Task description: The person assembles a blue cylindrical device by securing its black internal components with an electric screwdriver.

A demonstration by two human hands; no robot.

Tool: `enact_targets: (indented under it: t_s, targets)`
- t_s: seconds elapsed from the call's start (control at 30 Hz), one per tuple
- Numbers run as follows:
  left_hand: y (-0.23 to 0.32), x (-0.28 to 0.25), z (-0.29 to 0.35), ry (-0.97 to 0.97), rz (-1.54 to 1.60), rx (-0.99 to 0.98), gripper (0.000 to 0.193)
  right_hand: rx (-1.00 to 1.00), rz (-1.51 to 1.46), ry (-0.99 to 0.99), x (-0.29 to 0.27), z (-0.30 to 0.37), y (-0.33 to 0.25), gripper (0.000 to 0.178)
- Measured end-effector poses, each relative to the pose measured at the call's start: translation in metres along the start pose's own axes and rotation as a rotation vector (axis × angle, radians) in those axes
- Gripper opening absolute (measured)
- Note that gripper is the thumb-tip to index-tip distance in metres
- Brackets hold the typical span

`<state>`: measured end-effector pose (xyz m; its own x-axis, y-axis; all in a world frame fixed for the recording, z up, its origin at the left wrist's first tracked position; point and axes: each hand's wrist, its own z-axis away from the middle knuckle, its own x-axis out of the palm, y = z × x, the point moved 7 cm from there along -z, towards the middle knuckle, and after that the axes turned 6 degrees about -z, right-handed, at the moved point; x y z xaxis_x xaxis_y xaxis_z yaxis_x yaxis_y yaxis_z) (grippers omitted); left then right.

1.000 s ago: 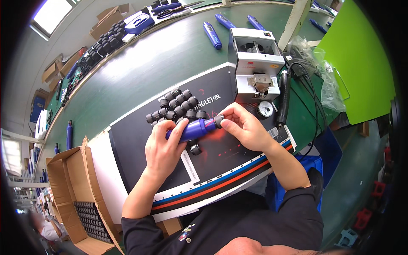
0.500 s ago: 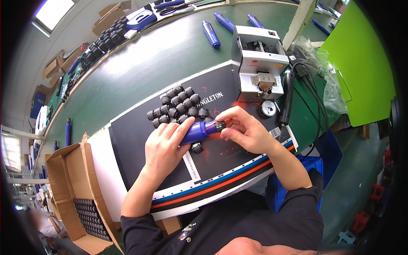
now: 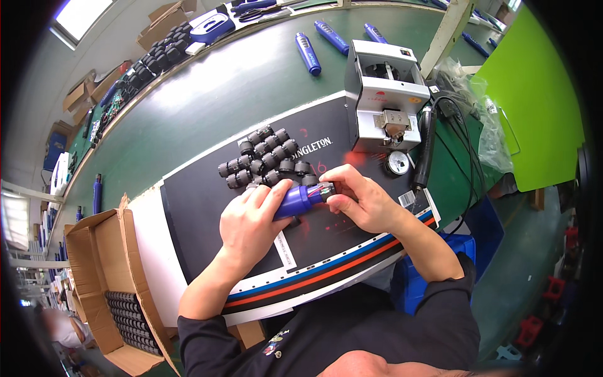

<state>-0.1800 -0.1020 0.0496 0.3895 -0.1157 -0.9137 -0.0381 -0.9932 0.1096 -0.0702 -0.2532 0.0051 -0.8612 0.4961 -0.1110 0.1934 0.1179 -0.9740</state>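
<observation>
My left hand is wrapped round a blue plastic tube, held slantwise above the dark mat. Thin coloured wires run from the tube's right end to a small black cylindrical cap. The thumb and fingers of my right hand pinch that cap, with a short gap between it and the tube. Just beyond the tube lies a cluster of similar black caps, some upright and some on their sides. One more loose cap is mostly hidden under the tube.
A grey-white bench machine stands at the back right, near a round dial gauge and a black rod-shaped tool with a cable. Several blue tubes lie behind. An open cardboard box holding black parts stands at left.
Both hands have shifted slightly, with the tube and cap still in them. My left hand and the tube now cover more of the loose cap below. The view has moved a little.
</observation>
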Motion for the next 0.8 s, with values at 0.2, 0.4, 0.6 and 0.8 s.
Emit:
enact_targets:
  t_s: [0.2, 0.4, 0.6, 0.8]
  targets:
    - [0.000, -0.003, -0.010, -0.024, 0.241, -0.056, 0.064, -0.153, 0.141, 0.095, -0.011, 0.000, -0.041, 0.036]
    - [-0.186, 0.002, -0.078, 0.180, -0.012, -0.474, 0.050, -0.346, 0.537, 0.546, -0.080, 0.037, -0.108, 0.043]
    - [-0.380, 0.076, -0.049, -0.422, -0.412, -1.040, 0.059, 0.019, 0.908, 0.926, -0.179, 0.066, -0.068, 0.042]
    - [-0.225, 0.097, -0.184, -0.053, -0.313, -0.428, 0.058, 0.567, 0.803, 0.777, -0.203, 0.069, 0.004, 0.055]
